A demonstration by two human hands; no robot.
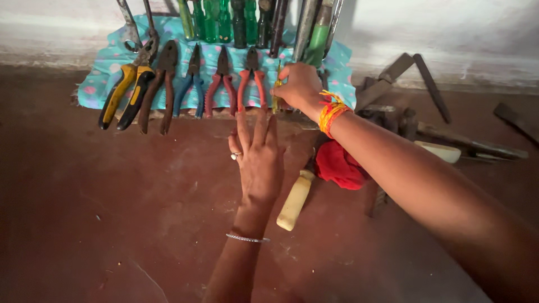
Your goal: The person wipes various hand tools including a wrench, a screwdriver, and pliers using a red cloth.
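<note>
Floor: a reddish-brown floor carried everything, with a pale wall behind it.
Cloth: a turquoise patterned cloth lay against the wall, its top edge cut off by the frame.
Pliers row: six pairs lay side by side on the cloth, from yellow-and-black pliers on the left, past dark brown pliers and blue-handled pliers, to red-handled pliers just left of the right hand.
Right hand: the right hand, with orange threads at the wrist, was closed in a pinch on a small yellow-handled tool at the cloth's lower edge.
Tool: most of it was hidden by the fingers; its kind could not be told.
Left hand: the left hand hovered flat and spread, palm down, just below the tool and apart from it, a ring on one finger.
Upper row: green-handled screwdrivers were cut off at the top.
Nearby: a cream wooden handle lay beside a red rag, its head hidden.
Right side: dark metal bars were hard to make out.
</note>
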